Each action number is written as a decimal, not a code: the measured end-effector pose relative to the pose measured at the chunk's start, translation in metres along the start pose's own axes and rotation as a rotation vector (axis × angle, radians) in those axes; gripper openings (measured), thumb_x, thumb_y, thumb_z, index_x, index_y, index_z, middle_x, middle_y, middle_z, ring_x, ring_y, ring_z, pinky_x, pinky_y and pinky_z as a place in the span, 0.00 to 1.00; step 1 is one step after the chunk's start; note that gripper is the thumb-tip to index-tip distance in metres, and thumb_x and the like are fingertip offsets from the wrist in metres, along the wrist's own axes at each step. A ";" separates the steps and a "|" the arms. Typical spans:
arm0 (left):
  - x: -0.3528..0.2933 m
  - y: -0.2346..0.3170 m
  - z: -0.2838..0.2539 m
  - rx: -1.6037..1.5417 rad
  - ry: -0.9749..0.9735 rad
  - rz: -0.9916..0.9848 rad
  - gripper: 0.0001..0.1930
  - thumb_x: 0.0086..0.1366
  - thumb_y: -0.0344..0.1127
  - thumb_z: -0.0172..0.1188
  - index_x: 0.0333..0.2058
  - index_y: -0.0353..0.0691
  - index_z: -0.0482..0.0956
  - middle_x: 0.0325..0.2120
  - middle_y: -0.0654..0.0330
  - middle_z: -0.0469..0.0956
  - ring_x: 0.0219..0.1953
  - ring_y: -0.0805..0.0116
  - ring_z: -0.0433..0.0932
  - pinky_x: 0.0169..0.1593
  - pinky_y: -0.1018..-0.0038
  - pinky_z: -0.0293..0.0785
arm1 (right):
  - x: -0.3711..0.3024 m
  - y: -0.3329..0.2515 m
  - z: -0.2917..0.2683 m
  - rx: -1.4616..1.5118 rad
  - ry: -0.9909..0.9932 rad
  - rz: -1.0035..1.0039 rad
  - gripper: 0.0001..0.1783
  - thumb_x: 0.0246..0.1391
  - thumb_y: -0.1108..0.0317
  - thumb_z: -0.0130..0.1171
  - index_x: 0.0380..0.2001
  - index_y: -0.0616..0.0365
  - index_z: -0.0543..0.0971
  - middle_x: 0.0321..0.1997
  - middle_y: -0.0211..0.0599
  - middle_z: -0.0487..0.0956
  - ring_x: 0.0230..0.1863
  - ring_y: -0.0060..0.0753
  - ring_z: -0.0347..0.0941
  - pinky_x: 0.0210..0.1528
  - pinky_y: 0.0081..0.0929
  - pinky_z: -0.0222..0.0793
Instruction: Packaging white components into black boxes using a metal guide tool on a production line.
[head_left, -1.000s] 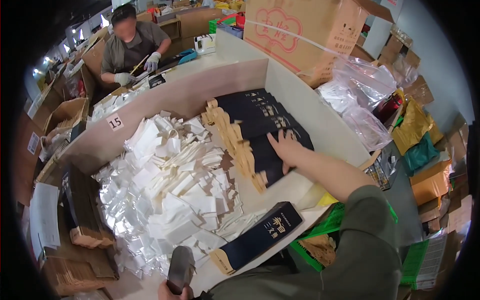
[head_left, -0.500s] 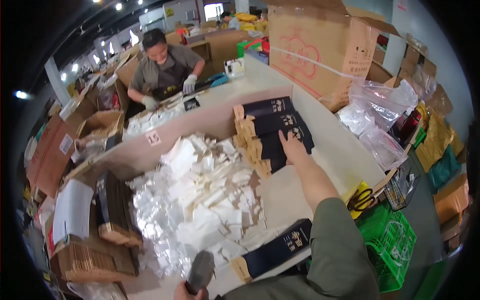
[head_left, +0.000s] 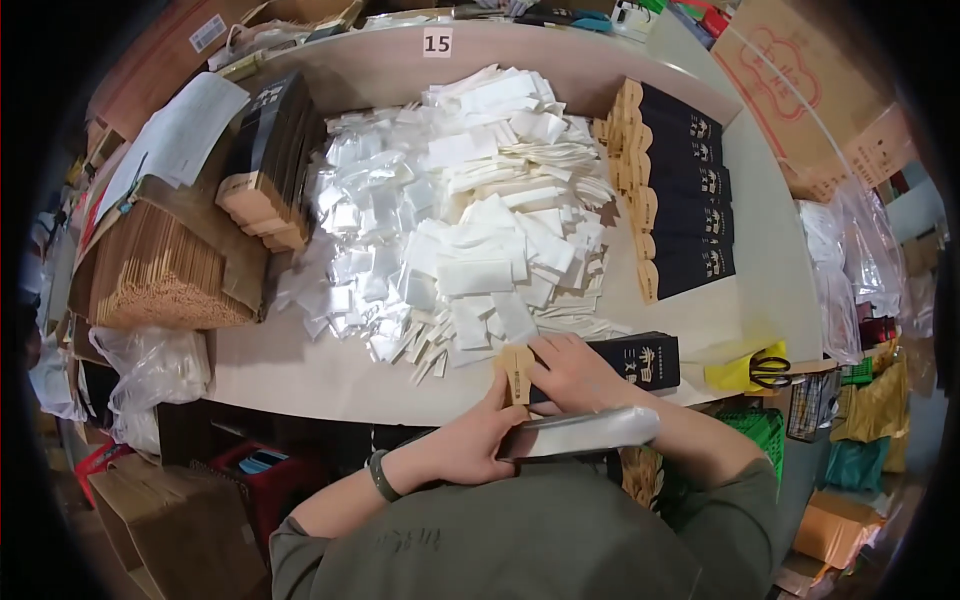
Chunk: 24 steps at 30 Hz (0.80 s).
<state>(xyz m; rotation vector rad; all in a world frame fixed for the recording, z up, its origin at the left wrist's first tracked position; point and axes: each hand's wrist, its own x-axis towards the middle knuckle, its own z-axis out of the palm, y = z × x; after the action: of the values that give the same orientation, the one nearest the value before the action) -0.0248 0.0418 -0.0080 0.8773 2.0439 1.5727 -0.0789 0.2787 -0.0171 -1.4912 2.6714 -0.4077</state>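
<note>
At the table's front edge lies a flat black packet [head_left: 650, 362] with a tan paper end. My right hand [head_left: 578, 372] is closed over it, fingers pressing near the tan end. My left hand [head_left: 470, 435] meets it there, fingertips at the tan part, and also grips a long grey, round-ended object [head_left: 590, 430], perhaps a stapler. The grey object crosses in front of my right wrist. Up the right side, a row of overlapping black packets [head_left: 685, 190] has tan ends facing left. White flat sachets [head_left: 480, 260] and clear ones [head_left: 370, 220] are heaped in the middle.
At left stand stacked black packets [head_left: 275, 150] and a carton of tan paper pieces [head_left: 165, 270] topped by a white sheet [head_left: 175, 125]. Black-handled scissors [head_left: 770, 372] sit in a yellow holder at the right edge. A large carton [head_left: 800, 80] stands far right.
My view has tilted down to the table. My right hand has come back from the packet row to the near packet; my left hand has brought the grey object beside it.
</note>
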 end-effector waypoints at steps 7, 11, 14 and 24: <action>-0.051 -0.029 -0.025 0.478 0.530 -0.577 0.22 0.49 0.31 0.66 0.45 0.38 0.73 0.35 0.51 0.78 0.37 0.47 0.79 0.40 0.61 0.76 | 0.022 -0.043 -0.012 0.292 0.038 0.573 0.18 0.56 0.53 0.61 0.29 0.59 0.77 0.27 0.44 0.79 0.32 0.51 0.78 0.35 0.43 0.73; -0.064 -0.052 -0.021 0.552 0.612 -0.401 0.26 0.48 0.32 0.70 0.48 0.38 0.74 0.36 0.49 0.79 0.38 0.46 0.80 0.42 0.62 0.76 | 0.033 -0.043 0.015 0.149 0.063 0.586 0.18 0.56 0.55 0.60 0.26 0.60 0.78 0.20 0.45 0.77 0.25 0.52 0.76 0.28 0.44 0.71; -0.074 -0.046 -0.027 0.575 0.499 -0.422 0.29 0.47 0.31 0.72 0.50 0.39 0.74 0.36 0.50 0.78 0.39 0.46 0.79 0.43 0.61 0.76 | 0.040 -0.040 0.021 0.252 0.171 0.647 0.15 0.54 0.59 0.59 0.21 0.58 0.78 0.22 0.47 0.78 0.28 0.53 0.77 0.30 0.45 0.72; -0.067 -0.046 -0.085 0.705 0.412 -0.139 0.30 0.52 0.38 0.71 0.53 0.40 0.73 0.44 0.50 0.78 0.50 0.46 0.75 0.52 0.58 0.73 | 0.053 -0.027 -0.006 0.496 0.125 0.689 0.10 0.52 0.62 0.59 0.29 0.58 0.80 0.27 0.49 0.78 0.31 0.52 0.77 0.37 0.40 0.73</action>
<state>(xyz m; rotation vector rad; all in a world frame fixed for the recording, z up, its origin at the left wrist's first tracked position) -0.0437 -0.0717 -0.0326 0.6293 2.9673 1.0061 -0.0858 0.2213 0.0002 -0.3932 2.6627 -1.0103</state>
